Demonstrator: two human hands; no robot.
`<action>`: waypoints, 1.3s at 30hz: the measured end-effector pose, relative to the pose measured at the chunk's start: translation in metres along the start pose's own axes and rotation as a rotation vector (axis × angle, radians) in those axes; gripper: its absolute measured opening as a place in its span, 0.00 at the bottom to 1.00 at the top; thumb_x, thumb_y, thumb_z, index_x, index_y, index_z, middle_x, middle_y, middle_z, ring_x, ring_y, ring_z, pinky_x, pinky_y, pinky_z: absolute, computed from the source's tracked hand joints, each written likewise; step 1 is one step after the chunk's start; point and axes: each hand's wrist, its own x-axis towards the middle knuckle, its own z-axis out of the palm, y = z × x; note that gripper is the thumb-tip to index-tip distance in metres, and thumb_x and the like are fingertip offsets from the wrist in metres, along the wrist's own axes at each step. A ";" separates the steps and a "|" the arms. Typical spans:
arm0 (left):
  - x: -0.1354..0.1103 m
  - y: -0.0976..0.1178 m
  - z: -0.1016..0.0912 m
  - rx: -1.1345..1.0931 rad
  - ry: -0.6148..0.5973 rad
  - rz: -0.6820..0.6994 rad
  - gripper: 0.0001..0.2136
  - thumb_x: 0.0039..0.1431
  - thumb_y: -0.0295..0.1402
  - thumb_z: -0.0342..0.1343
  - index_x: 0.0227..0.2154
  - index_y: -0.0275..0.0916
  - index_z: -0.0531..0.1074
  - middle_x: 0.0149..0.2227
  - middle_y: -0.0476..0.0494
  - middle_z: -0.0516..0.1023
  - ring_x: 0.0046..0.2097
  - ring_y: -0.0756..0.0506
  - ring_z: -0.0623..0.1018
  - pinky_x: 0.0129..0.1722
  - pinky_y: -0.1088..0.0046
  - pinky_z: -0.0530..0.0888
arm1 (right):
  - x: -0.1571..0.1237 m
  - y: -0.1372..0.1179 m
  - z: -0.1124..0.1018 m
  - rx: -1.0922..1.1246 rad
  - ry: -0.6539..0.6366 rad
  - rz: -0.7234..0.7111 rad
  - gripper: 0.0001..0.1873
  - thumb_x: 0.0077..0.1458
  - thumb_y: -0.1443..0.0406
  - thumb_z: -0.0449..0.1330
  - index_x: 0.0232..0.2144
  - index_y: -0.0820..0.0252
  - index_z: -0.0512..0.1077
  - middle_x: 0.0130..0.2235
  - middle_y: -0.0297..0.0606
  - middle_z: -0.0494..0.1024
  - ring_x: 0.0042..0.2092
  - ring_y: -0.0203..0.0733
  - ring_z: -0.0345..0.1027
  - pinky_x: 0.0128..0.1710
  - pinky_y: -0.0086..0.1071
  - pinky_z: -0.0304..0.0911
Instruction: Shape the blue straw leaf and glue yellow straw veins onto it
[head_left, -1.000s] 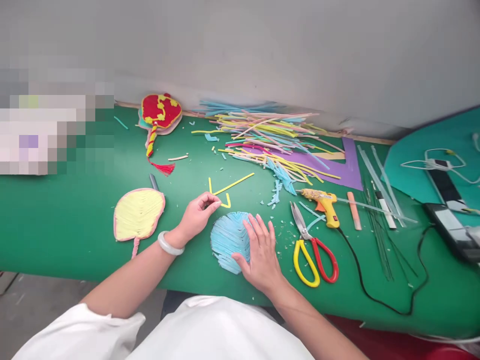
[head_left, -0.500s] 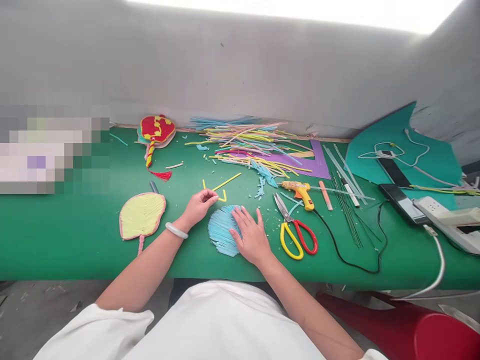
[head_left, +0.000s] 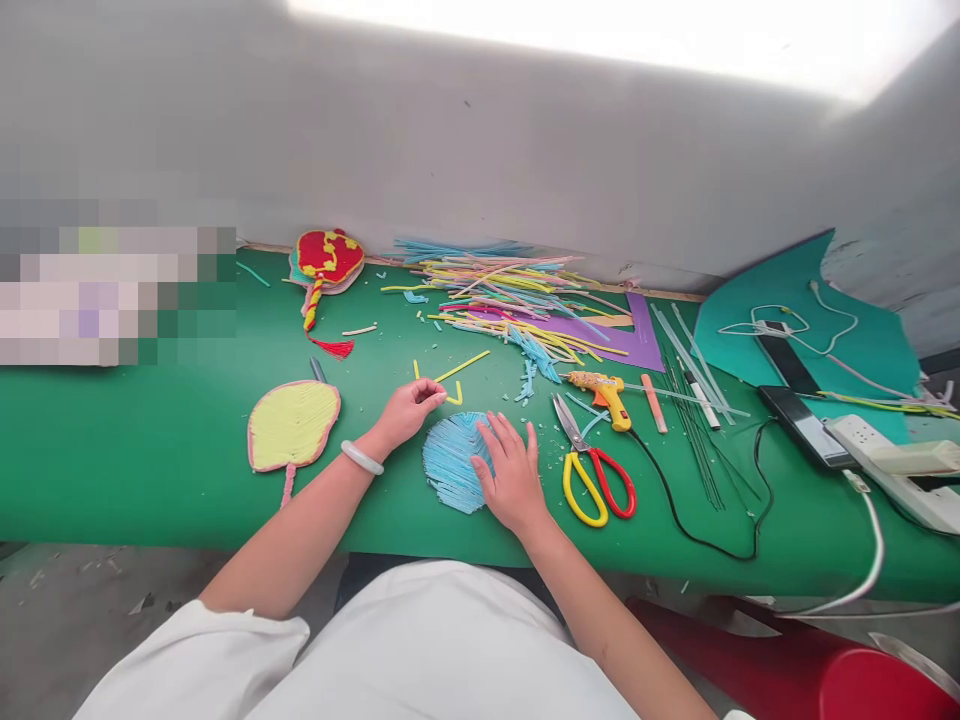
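My left hand (head_left: 409, 412) is closed in a pinch on a bent yellow pipe cleaner (head_left: 458, 395), whose hooked end sticks out past the fingertips. Other yellow lengths show just behind the hand; whether they belong to the same piece is hidden. My right hand (head_left: 514, 475) lies with fingers spread over the right side of a round blue pipe-cleaner panel (head_left: 452, 468), flat on the table. Scissors (head_left: 592, 470) with one yellow and one red handle lie right of that hand. To the left sits a yellow leaf-shaped fan (head_left: 292, 427) with a pink edge.
A loose pile of coloured pipe cleaners (head_left: 502, 280) lies at the back on the green table (head_left: 172, 450). Right of it are a yellow glue gun (head_left: 604, 393), thin wires (head_left: 694, 440), a phone (head_left: 806, 428) and a power strip (head_left: 892, 465). A red decorated fan (head_left: 330, 256) rests back left.
The view has shifted slightly, moving the table's contents a little rightward in the picture. Both hands keep nearly the same place and hold.
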 end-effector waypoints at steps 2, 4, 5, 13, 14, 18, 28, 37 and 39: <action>0.001 -0.001 0.000 0.003 -0.004 -0.004 0.16 0.51 0.48 0.60 0.31 0.38 0.73 0.32 0.47 0.75 0.35 0.47 0.73 0.39 0.69 0.69 | 0.000 0.001 -0.001 0.021 0.010 0.009 0.24 0.69 0.58 0.44 0.63 0.57 0.60 0.66 0.44 0.62 0.68 0.46 0.49 0.68 0.57 0.32; 0.001 -0.001 0.000 0.003 -0.008 -0.005 0.16 0.51 0.47 0.61 0.31 0.38 0.73 0.32 0.47 0.75 0.35 0.47 0.73 0.39 0.69 0.69 | 0.001 0.001 -0.003 0.045 0.001 0.008 0.22 0.69 0.58 0.44 0.61 0.56 0.62 0.65 0.43 0.63 0.68 0.46 0.50 0.68 0.57 0.32; 0.001 -0.001 0.000 0.001 -0.009 -0.004 0.16 0.51 0.47 0.61 0.31 0.38 0.73 0.32 0.47 0.75 0.35 0.47 0.72 0.39 0.69 0.69 | 0.001 0.001 -0.004 0.055 -0.005 0.007 0.22 0.69 0.59 0.44 0.61 0.56 0.63 0.65 0.42 0.64 0.68 0.46 0.50 0.68 0.57 0.32; 0.000 0.000 -0.001 -0.006 -0.012 -0.015 0.16 0.51 0.47 0.61 0.31 0.38 0.72 0.32 0.47 0.75 0.35 0.47 0.73 0.39 0.69 0.69 | 0.001 0.001 -0.005 0.103 -0.007 0.042 0.23 0.69 0.58 0.43 0.62 0.58 0.61 0.64 0.43 0.64 0.67 0.45 0.52 0.68 0.56 0.32; 0.000 0.000 -0.001 -0.007 -0.015 -0.015 0.16 0.51 0.47 0.61 0.31 0.38 0.72 0.32 0.47 0.75 0.35 0.47 0.73 0.39 0.69 0.69 | 0.001 0.001 -0.004 0.104 -0.006 0.041 0.23 0.69 0.57 0.43 0.62 0.58 0.61 0.64 0.43 0.64 0.67 0.45 0.52 0.68 0.56 0.32; 0.001 0.000 -0.001 -0.013 -0.028 -0.017 0.16 0.51 0.47 0.61 0.31 0.39 0.72 0.32 0.48 0.75 0.35 0.47 0.73 0.39 0.69 0.69 | 0.001 0.001 -0.005 0.106 -0.014 0.035 0.23 0.69 0.57 0.43 0.61 0.58 0.61 0.64 0.43 0.64 0.67 0.45 0.52 0.68 0.56 0.32; 0.003 -0.006 -0.002 -0.006 -0.037 -0.009 0.15 0.51 0.46 0.62 0.31 0.38 0.74 0.33 0.47 0.76 0.35 0.46 0.73 0.40 0.68 0.69 | 0.002 0.001 -0.003 0.086 -0.057 0.026 0.22 0.70 0.58 0.43 0.59 0.56 0.65 0.63 0.40 0.66 0.66 0.46 0.54 0.68 0.56 0.31; 0.001 -0.002 -0.003 0.026 -0.041 0.000 0.17 0.50 0.48 0.62 0.31 0.38 0.73 0.31 0.47 0.75 0.34 0.47 0.72 0.39 0.69 0.69 | -0.001 -0.003 -0.002 0.015 -0.002 0.031 0.21 0.68 0.58 0.46 0.56 0.57 0.68 0.60 0.43 0.71 0.62 0.49 0.60 0.66 0.55 0.36; 0.001 -0.001 -0.003 0.038 -0.045 0.006 0.17 0.51 0.48 0.61 0.31 0.37 0.73 0.31 0.48 0.75 0.34 0.48 0.72 0.38 0.70 0.68 | -0.002 -0.003 -0.002 0.015 0.025 0.035 0.20 0.68 0.57 0.47 0.55 0.57 0.70 0.58 0.43 0.73 0.59 0.49 0.62 0.66 0.55 0.38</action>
